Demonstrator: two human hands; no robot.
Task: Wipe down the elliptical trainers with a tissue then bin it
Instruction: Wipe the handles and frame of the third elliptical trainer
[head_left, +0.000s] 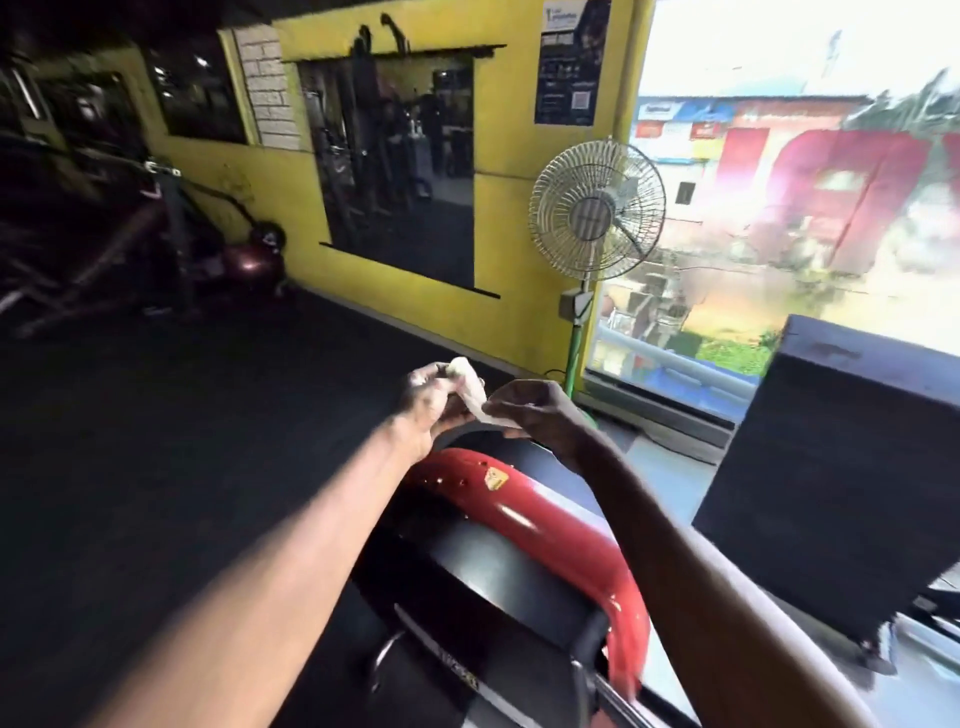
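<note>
A crumpled white tissue (471, 387) is held up between both hands above the front of the elliptical trainer (524, 525), whose housing is a glossy red arch over black and grey panels. My left hand (434, 402) pinches the tissue's upper left part with its fingertips. My right hand (535, 410) grips the tissue's lower right end. Both forearms reach forward over the machine. Part of the tissue is hidden inside the fingers.
A pedestal fan (597, 210) stands by the yellow wall (509, 249), beside a large window (789, 182). A dark box-like machine part (836, 483) sits to the right. A wall mirror (400, 171) and dim gym equipment (171, 234) lie to the left on black flooring.
</note>
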